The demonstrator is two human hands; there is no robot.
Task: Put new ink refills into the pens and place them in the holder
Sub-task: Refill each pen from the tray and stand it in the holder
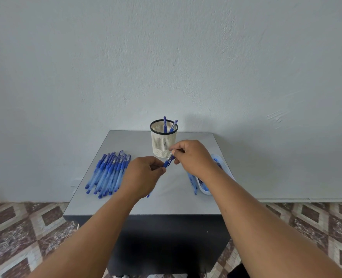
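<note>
So we've got the pen (169,160) pinched at both ends, left hand (144,173) and right hand (192,157) curled tight on it, probably for twisting, right in front of the holder (163,142) for an easy drop-in.

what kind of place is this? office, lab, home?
Probably a plain room at home or a makeshift recording spot, not an office: one small grey table pushed against a bare painted wall, over a patterned tile floor. Only pens and a holder on it.
</note>
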